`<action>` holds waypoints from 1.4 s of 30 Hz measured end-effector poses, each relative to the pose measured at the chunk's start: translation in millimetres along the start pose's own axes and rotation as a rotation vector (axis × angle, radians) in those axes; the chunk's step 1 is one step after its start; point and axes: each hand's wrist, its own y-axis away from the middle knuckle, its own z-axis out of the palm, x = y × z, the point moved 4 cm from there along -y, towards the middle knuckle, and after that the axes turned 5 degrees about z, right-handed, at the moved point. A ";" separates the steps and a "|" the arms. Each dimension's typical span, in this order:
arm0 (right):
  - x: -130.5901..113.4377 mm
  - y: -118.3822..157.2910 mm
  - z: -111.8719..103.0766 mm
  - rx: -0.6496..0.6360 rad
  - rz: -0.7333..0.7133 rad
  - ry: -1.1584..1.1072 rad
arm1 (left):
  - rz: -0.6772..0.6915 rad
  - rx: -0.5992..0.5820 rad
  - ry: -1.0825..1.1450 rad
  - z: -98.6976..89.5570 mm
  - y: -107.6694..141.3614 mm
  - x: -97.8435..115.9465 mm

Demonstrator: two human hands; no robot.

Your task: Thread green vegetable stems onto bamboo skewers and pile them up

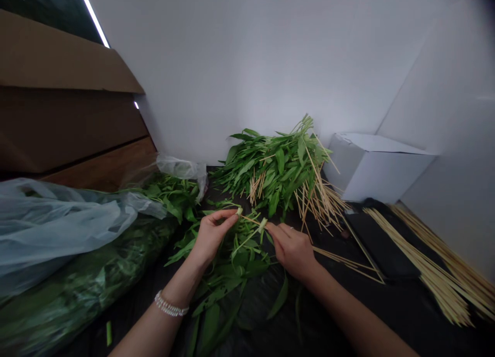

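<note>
My left hand point(214, 232) is closed in a pinch on a short pale-green stem piece point(239, 211). From it a thin bamboo stick point(250, 220) runs across to a second cut stem point(263, 225) at the fingertips of my right hand point(292, 247). The right fingers are closed around the stick's other end, which they hide. Whether the stick pierces each stem is too small to tell. Below and between both hands lie loose leafy green stalks point(222, 282) with long narrow leaves.
A heap of leafy stalks on sticks point(270, 163) leans by the white wall. Bamboo sticks point(421, 264) lie at right beside a dark flat object point(381, 246) and a white box point(379, 166). Plastic bags of greens point(96, 279) fill the left, before a cardboard box point(58, 125).
</note>
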 end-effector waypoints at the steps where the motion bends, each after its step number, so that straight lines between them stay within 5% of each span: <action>1: -0.4 0.3 0.6 -0.003 -0.001 0.005 | 0.009 -0.005 -0.022 0.4 0.1 1.0; 18: -7.5 3.1 1.8 0.044 -0.055 0.116 | 0.054 -0.117 -0.129 5.5 0.6 -4.2; 24: -6.8 2.1 4.6 0.002 0.023 0.081 | 0.212 -0.081 -0.196 8.4 2.5 4.1; 36: -6.1 7.6 16.1 -0.157 0.150 0.010 | 0.259 -0.069 -0.265 12.9 4.7 0.3; 42: -8.0 8.6 16.1 -0.124 0.117 0.090 | 0.264 -0.059 -0.281 14.2 7.1 -0.4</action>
